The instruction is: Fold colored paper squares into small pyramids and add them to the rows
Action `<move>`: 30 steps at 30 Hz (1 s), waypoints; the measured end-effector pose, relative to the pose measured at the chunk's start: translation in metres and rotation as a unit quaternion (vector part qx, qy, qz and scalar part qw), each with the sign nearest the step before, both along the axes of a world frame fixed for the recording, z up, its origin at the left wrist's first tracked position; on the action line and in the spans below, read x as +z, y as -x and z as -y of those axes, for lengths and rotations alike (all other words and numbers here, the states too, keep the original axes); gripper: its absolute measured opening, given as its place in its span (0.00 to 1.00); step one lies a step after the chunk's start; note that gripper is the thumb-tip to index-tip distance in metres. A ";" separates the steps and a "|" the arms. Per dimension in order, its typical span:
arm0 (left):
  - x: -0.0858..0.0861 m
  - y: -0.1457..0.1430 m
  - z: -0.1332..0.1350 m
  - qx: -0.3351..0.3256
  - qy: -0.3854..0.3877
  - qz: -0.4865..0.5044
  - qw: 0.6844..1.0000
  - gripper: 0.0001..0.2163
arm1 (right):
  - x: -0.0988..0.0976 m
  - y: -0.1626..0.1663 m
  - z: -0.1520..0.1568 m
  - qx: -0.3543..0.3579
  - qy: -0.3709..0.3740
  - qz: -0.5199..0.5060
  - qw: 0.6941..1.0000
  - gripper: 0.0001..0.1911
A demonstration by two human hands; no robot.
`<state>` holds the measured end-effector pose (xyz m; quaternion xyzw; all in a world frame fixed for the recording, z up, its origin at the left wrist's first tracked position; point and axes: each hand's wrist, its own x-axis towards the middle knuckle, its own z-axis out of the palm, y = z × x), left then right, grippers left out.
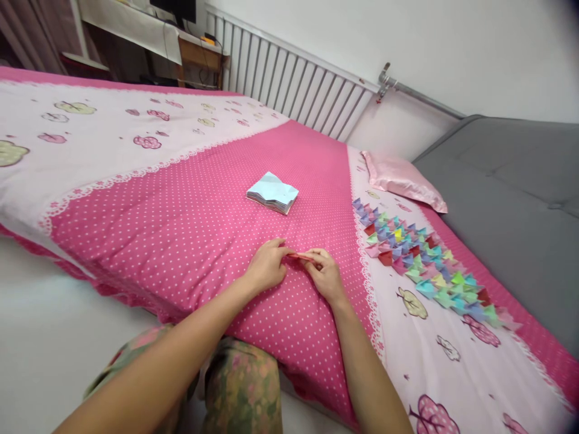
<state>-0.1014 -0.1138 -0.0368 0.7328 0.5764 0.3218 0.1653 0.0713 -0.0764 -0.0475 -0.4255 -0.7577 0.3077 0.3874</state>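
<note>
Both hands rest on the pink dotted bedspread (181,229) and pinch a small red paper piece (299,257) between them. My left hand (266,265) grips its left end with closed fingers. My right hand (324,275) presses and holds its right end. A stack of light blue paper squares (272,192) lies a little beyond the hands. To the right, a long band of several folded coloured paper shapes (420,259) is laid out on the pale part of the spread.
A pink satin pillow (402,179) lies near the wall, with a grey couch (511,199) to the right. A white radiator (294,81) runs along the wall. My knees in patterned trousers (239,386) are at the bed's edge.
</note>
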 end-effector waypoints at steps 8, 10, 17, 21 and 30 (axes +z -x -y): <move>0.011 -0.010 -0.002 -0.014 0.102 0.266 0.958 0.07 | 0.003 0.000 0.008 0.023 0.208 -0.151 0.966 0.14; 0.010 -0.012 -0.002 -0.016 0.143 0.331 0.933 0.05 | 0.004 0.001 0.009 0.031 0.229 -0.173 0.957 0.15; 0.019 -0.015 0.003 -0.020 0.217 0.478 0.851 0.04 | 0.004 0.001 0.008 0.037 0.244 -0.218 0.944 0.16; 0.022 -0.016 0.004 -0.015 0.232 0.533 0.813 0.05 | 0.007 0.001 0.007 0.027 0.267 -0.256 0.929 0.11; 0.021 -0.017 0.007 -0.016 0.196 0.449 0.871 0.08 | 0.011 -0.001 0.009 0.033 0.238 -0.257 0.936 0.08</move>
